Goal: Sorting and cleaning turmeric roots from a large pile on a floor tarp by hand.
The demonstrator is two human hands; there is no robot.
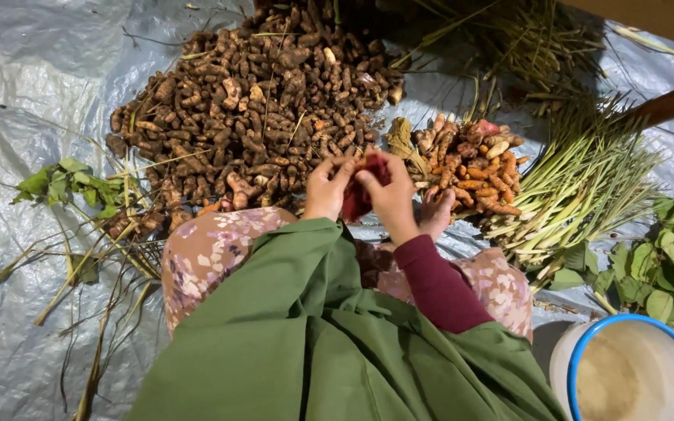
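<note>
Grey plastic sheeting (9, 93) on the floor carries a big heap of brown roots (251, 101), green stalks (587, 179), a smaller orange pile (470, 168) and a blue-rimmed bucket (587, 351) of cloudy liquid, while left hand (328, 185) and right hand (388, 195) pinch a reddish root (359, 191) over the lap.

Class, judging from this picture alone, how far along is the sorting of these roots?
Done: a small pile of cleaned orange roots beside cut stalks. In hand: the left hand and right hand together grip one reddish piece. Left: the large brown root heap, by far the bigger pile.
</note>
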